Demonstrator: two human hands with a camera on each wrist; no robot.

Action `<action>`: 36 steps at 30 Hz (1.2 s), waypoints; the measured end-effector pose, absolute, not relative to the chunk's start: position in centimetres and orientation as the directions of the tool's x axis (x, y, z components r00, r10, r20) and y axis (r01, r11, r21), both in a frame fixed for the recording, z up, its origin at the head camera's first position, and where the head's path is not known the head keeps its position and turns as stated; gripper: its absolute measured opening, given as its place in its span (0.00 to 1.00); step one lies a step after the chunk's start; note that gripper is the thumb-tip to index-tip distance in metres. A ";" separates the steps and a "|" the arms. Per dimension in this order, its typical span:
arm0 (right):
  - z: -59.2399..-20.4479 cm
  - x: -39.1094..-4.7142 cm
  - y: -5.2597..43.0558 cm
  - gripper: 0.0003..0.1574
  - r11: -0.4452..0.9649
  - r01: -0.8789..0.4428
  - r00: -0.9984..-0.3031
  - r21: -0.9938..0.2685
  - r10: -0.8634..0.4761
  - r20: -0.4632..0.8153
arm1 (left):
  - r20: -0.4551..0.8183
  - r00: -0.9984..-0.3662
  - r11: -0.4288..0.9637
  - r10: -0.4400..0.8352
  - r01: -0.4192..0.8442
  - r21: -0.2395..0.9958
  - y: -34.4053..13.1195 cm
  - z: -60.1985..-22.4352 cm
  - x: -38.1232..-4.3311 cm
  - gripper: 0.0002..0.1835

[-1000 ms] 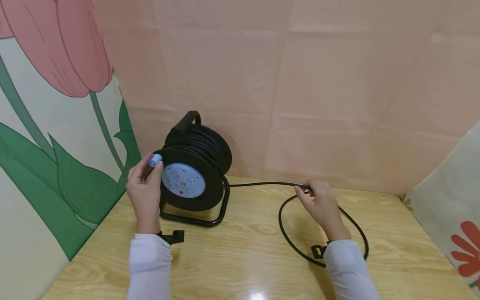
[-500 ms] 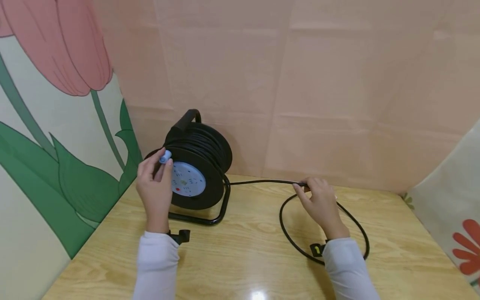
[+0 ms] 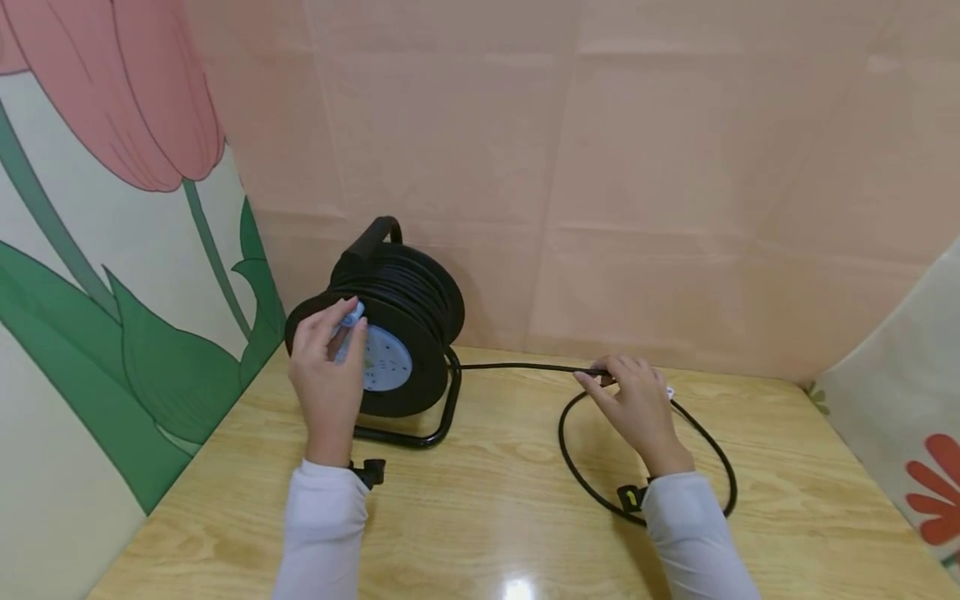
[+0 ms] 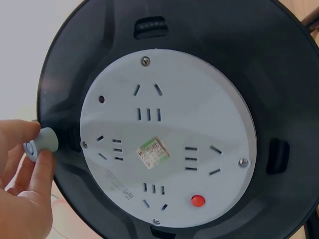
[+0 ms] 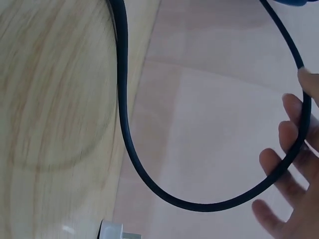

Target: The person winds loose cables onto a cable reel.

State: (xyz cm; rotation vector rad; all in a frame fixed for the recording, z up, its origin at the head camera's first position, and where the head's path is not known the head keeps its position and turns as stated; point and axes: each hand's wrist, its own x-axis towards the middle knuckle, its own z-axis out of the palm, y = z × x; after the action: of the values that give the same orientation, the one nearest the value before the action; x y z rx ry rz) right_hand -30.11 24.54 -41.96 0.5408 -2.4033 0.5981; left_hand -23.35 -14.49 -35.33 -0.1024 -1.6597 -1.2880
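A black cable reel (image 3: 429,379) with a round pale socket panel (image 4: 199,119) stands on the left of the table. My left hand (image 3: 327,375) pinches the light-blue crank knob (image 4: 41,144) at the edge of the reel's front disc. In the head view this hand covers part of the panel. To the right, my right hand (image 3: 637,408) holds the black cable (image 3: 517,366) between thumb and fingers. From there the cable runs left to the reel, its other end hanging in a loop (image 5: 199,206) below the hand. A white plug (image 5: 112,230) with metal prongs shows behind the hand.
The reel rests on a black tubular frame (image 3: 442,421) with a carrying handle (image 3: 371,237) on top. A pinkish sheet (image 3: 637,167) backs the wood-grain table (image 3: 465,517). A wall with a painted tulip (image 3: 142,100) bounds the left side.
My left hand has moved right with the knob, across the top of the panel, and the reel has turned clockwise. My right hand has shifted slightly left, still holding the cable.
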 end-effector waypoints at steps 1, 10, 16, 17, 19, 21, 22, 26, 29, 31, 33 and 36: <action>-42.0 -30.1 24.5 0.14 0.818 -0.499 -0.740 -0.287 -0.229 0.633 | 0.726 -0.506 0.435 -0.466 0.584 0.686 -14.4 -35.3 -23.3 0.14; -42.0 -30.1 24.2 0.10 0.813 -0.515 -0.758 -0.271 -0.285 0.587 | 0.749 -0.495 0.458 -0.441 0.593 0.662 -13.9 -35.2 -23.5 0.14; -42.0 -29.8 23.9 0.12 0.818 -0.508 -0.779 -0.271 -0.302 0.550 | 0.756 -0.514 0.453 -0.406 0.605 0.655 -13.4 -35.2 -23.5 0.13; -42.0 -29.8 23.8 0.13 0.818 -0.506 -0.782 -0.273 -0.301 0.546 | 0.759 -0.515 0.451 -0.398 0.610 0.651 -13.4 -35.2 -23.5 0.13; -42.1 -29.8 23.6 0.14 0.821 -0.500 -0.792 -0.277 -0.303 0.530 | 0.765 -0.520 0.453 -0.379 0.617 0.644 -13.2 -35.3 -23.6 0.13; -42.1 -29.8 23.5 0.14 0.822 -0.498 -0.802 -0.278 -0.314 0.509 | 0.773 -0.523 0.458 -0.358 0.623 0.634 -13.0 -35.3 -23.7 0.12; -42.2 -29.7 23.4 0.14 0.821 -0.500 -0.805 -0.276 -0.323 0.498 | 0.777 -0.524 0.469 -0.350 0.620 0.629 -12.9 -35.4 -23.7 0.12; -42.3 -29.5 23.3 0.12 0.810 -0.522 -0.808 -0.268 -0.368 0.460 | 0.784 -0.530 0.474 -0.322 0.627 0.618 -12.7 -35.5 -23.7 0.10; -42.2 -29.4 23.4 0.13 0.804 -0.527 -0.813 -0.274 -0.384 0.438 | 0.786 -0.538 0.471 -0.304 0.632 0.616 -12.5 -35.5 -23.6 0.09; -42.1 -29.5 23.6 0.15 0.805 -0.522 -0.820 -0.283 -0.383 0.424 | 0.782 -0.553 0.469 -0.288 0.631 0.618 -12.4 -35.5 -23.5 0.09; -42.0 -29.5 23.8 0.16 0.808 -0.514 -0.828 -0.286 -0.382 0.410 | 0.775 -0.571 0.477 -0.270 0.620 0.623 -12.3 -35.5 -23.5 0.09; -41.9 -29.7 24.3 0.18 0.821 -0.499 -0.837 -0.276 -0.375 0.399 | 0.756 -0.607 0.485 -0.245 0.598 0.637 -12.1 -35.4 -23.4 0.09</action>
State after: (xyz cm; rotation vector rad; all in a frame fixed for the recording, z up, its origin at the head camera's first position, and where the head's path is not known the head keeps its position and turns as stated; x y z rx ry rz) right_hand -29.74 24.26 -41.88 0.6625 -2.6767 0.5343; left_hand -23.40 -12.14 -35.43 -0.2952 -1.8697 -1.2322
